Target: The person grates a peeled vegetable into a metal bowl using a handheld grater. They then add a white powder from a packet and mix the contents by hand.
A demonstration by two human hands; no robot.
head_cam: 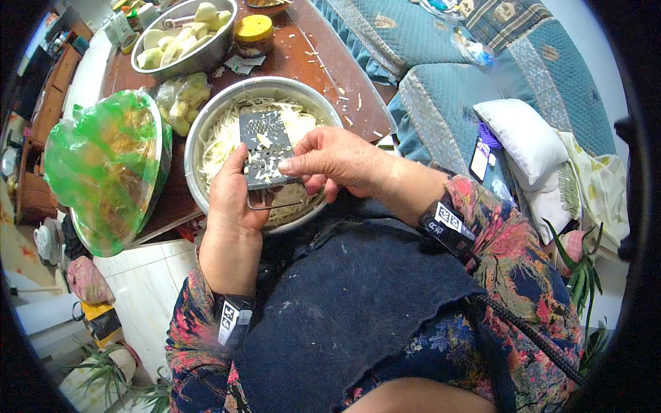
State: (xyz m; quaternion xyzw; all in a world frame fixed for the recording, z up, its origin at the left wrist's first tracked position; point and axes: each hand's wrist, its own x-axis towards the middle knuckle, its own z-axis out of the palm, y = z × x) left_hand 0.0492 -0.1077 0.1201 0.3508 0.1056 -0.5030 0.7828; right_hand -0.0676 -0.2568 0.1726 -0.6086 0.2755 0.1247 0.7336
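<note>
My left hand grips the left edge of a dark flat grater with a wire handle at its lower end. Bits of pale shredded vegetable cling to the grater's face. The thumb of my right hand is at the grater's right edge, its fingers curled beside and below; whether they hold the grater or a small piece cannot be told. Beneath both hands stands a round metal basin with pale vegetable shreds in it.
Behind stand a metal bowl of peeled, cut vegetables, a yellow-lidded jar and a plastic bag of pale pieces. A dish under green plastic sits left. Shreds lie on the brown table; a blue sofa is at right.
</note>
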